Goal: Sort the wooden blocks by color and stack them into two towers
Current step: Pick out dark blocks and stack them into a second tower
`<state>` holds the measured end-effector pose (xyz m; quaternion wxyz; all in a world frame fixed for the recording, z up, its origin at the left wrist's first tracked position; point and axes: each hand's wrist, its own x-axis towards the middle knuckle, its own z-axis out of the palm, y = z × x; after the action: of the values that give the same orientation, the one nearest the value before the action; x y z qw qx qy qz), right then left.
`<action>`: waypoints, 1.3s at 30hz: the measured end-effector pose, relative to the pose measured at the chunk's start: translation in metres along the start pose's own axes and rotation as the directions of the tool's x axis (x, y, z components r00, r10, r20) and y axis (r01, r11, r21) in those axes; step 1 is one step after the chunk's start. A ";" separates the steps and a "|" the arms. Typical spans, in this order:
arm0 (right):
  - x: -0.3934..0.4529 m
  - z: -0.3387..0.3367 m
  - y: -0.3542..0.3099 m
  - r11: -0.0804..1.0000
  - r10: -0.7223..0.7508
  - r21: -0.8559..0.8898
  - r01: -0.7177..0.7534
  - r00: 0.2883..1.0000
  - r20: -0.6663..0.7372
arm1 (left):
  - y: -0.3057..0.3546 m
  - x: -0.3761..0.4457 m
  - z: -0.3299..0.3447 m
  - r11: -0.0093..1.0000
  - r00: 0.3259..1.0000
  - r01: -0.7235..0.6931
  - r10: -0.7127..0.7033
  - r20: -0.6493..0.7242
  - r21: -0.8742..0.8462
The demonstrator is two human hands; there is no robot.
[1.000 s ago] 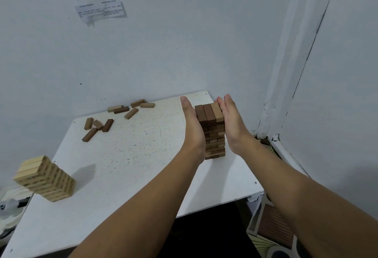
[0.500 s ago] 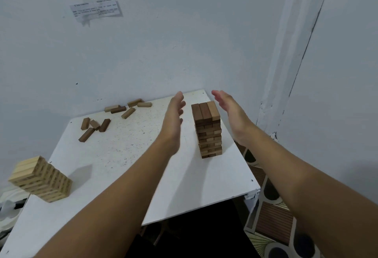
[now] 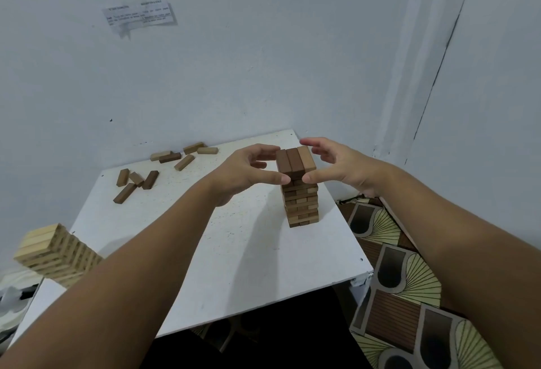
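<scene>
White-painted walls corner a white board worktop [image 3: 222, 251]. At its near-left corner stands a pale wooden block tower [image 3: 55, 254]. Both hands, left [image 3: 248, 172] and right [image 3: 336, 166], pinch the top layer of the dark brown block tower [image 3: 300, 190] near the right edge; an uneven squeeze could topple it. Loose brown blocks [image 3: 137, 182] wait at the far-left corner.

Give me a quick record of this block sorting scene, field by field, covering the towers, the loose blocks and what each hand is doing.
dark tower: dark brown tower upright at the white table's right side
light tower: pale tower at the table's near left edge
loose blocks: nine brown blocks scattered at the back, unstacked
left hand: left hand, thumb tip against the dark tower's top layer
right hand: right hand, thumb tip against the same layer, fingers arched over the top
grip: both hands pinch the top layer
</scene>
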<state>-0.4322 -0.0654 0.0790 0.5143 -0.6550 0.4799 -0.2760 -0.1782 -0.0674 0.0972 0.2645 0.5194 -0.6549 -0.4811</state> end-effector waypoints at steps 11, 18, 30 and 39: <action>0.004 -0.002 0.004 1.000 -0.001 -0.013 0.001 1.000 -0.021 | -0.001 0.001 0.004 0.999 0.999 -0.021 0.020 -0.028 -0.026; 0.000 0.001 -0.013 1.000 -0.012 -0.021 0.010 0.993 -0.115 | -0.002 -0.004 -0.007 0.994 0.999 0.050 -0.052 -0.013 -0.100; 0.041 0.079 -0.103 0.460 -0.375 -0.880 0.120 0.924 -0.070 | -0.051 -0.029 -0.076 0.746 0.842 0.321 0.057 -0.537 0.583; 0.087 0.201 -0.067 0.445 -0.103 -0.885 0.138 0.989 0.102 | -0.139 -0.075 -0.101 0.514 0.829 0.541 -0.192 -0.525 0.666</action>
<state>-0.2033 -0.0621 0.0667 0.0835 -0.8638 0.4968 -0.0097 -0.0092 -0.0331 0.0234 0.0190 0.7936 -0.6038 -0.0723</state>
